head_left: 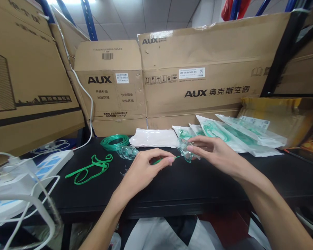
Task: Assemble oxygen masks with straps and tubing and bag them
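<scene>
A thin green strap (176, 157) is pinched between the thumb and fingers of my left hand (146, 168), its tip pointing right. My right hand (215, 151) grips a clear, green-tinted plastic mask (183, 147) by its right side, just beyond the strap's tip. Whether strap and mask touch, I cannot tell. Behind my left hand lies another clear plastic mask (127, 152), partly hidden by it. Loose green straps (94, 169) lie in a tangle to the left. A coil of green tubing (114, 142) sits farther back.
White packets with green contents (216, 130) lean in a row at the back right. A flat white packet (153, 138) lies at the back centre. Cardboard boxes (167, 100) wall in the black table (198, 189). White power strips (47, 166) and cables crowd the left.
</scene>
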The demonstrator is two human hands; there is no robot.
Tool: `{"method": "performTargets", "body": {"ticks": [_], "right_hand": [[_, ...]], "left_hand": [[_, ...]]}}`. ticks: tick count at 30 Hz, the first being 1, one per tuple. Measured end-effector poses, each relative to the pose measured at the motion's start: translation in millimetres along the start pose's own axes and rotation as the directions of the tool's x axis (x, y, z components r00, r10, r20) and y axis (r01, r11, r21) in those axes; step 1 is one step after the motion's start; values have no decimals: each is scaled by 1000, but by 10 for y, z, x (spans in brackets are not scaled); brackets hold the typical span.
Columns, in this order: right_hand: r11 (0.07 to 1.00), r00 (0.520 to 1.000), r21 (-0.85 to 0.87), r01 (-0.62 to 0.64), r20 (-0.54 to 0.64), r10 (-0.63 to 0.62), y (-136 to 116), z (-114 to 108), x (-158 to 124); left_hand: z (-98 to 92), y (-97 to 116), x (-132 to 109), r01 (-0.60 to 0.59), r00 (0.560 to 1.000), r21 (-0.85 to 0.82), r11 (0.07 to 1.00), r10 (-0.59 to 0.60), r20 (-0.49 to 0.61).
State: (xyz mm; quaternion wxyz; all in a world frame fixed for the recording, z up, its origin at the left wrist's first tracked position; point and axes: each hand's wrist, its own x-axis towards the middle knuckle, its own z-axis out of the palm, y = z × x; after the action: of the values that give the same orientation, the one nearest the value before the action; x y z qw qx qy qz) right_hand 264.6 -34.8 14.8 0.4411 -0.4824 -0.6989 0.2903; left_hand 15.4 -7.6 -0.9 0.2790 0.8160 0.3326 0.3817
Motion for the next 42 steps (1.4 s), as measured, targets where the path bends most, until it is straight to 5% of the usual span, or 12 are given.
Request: {"method": "performTargets", "body": {"ticks": [17,42], "right_hand": [[995,999,98,11,40,-15,-44,91,-7],[999,1000,29,17,8,-17,24,92,17]], "left_hand": [[12,18,-6,-24,999,-9,1000,24,-24],[1,15,-4,-22,999,8,1000,22,-34]]}}
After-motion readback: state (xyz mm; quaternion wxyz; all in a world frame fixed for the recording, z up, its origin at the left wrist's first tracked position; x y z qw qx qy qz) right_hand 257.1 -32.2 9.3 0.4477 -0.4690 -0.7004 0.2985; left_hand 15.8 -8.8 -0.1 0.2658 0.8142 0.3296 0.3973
